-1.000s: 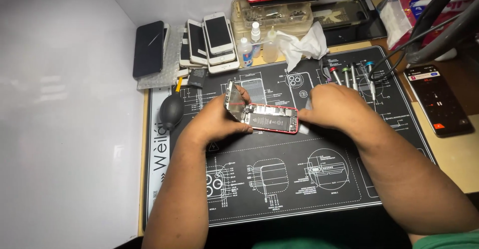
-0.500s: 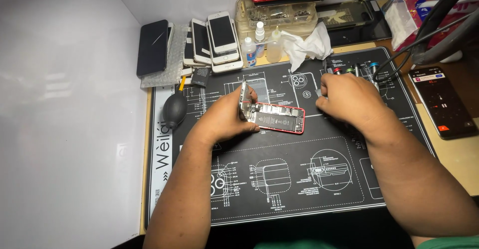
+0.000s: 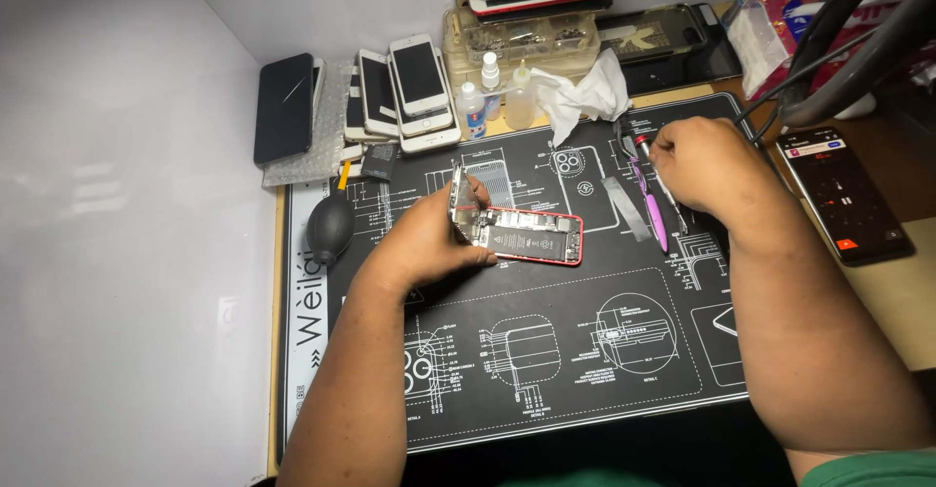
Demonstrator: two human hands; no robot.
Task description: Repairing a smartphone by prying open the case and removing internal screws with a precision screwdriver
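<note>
White wall (image 3: pixel 117 253) lit brightly at nine o'clock, wooden desk (image 3: pixel 907 311) seen at three o'clock, black mat (image 3: pixel 546 370) laid centrally

The opened phone (image 3: pixel 531 235) has a red frame. The repair mat (image 3: pixel 546 370) is black with white line diagrams. A purple tool (image 3: pixel 651 212) lies right; a black air blower (image 3: pixel 330 228) sits left.

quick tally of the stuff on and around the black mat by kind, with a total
Opened red phone, held at its lifted screen by the left hand: 1
Phones in the pile behind the mat: at least 4
Lit phone on the right: 1
Small bottles: 3
Black air blower: 1
Purple tool, beside the right hand: 1
White tissue: 1
Total: at least 12
</note>
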